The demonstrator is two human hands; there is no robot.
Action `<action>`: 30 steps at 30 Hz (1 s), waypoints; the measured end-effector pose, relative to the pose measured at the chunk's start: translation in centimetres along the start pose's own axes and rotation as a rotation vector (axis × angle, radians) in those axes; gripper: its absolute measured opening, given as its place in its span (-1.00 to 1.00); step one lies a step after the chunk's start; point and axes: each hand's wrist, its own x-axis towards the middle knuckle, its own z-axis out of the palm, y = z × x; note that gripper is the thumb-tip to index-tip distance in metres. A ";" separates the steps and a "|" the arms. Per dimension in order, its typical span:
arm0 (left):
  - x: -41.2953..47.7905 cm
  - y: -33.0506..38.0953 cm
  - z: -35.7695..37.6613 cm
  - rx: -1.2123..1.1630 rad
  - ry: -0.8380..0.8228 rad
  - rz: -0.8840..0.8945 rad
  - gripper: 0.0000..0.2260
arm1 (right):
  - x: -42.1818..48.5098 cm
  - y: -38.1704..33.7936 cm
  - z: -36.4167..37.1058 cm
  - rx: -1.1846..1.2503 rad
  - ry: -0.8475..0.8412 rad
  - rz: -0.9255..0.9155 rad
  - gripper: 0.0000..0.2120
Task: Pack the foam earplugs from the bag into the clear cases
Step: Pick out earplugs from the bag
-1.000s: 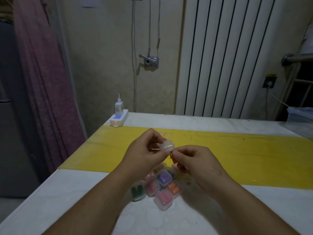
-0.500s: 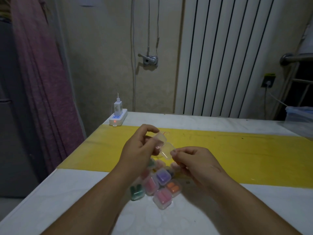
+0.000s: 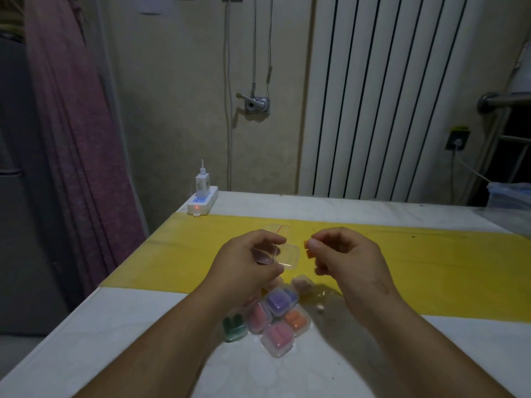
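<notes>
open clear case [image 3: 288, 255] is gripped by the left hand [image 3: 247, 261]; an orange earplug [image 3: 308, 249] is pinched in the right hand [image 3: 344, 254] just to the right of it, at like height, so a short leftward carry is judged needed.

The left hand [image 3: 247, 262] and the right hand [image 3: 347, 259] are bare. The left forearm [image 3: 161, 349] and the right forearm [image 3: 416, 346] are bare skin as far as the lower edge of the view. One right fingernail [image 3: 315, 248] is cut short. Faint crease marks cross the back of the right wrist [image 3: 379, 287].
</notes>
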 end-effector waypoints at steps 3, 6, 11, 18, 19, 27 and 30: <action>0.0 0.0 0.1 0.030 0.002 -0.004 -0.67 | -0.6 -0.1 0.7 0.034 -0.057 0.042 -0.86; -0.1 0.1 0.2 0.047 -0.001 -0.014 -0.67 | -0.8 -0.1 1.0 -0.042 -0.064 0.006 -0.84; -0.1 0.3 0.2 0.033 -0.007 -0.015 -0.67 | -0.8 0.3 1.0 -0.366 -0.060 -0.151 -0.80; -0.4 0.8 0.3 -0.072 -0.004 -0.066 -0.69 | -0.8 0.1 0.9 -0.538 -0.061 -0.281 -0.85; -0.4 0.8 0.3 -0.094 -0.004 -0.074 -0.69 | -0.8 0.2 0.9 -0.577 -0.056 -0.315 -0.88; -0.3 0.5 0.1 -0.145 -0.015 -0.101 -0.69 | -0.2 1.0 0.8 -0.719 -0.021 -0.305 -0.93; -0.4 0.4 0.2 -0.105 -0.030 -0.101 -0.69 | -0.3 1.1 1.0 -0.569 -0.023 -0.182 -0.92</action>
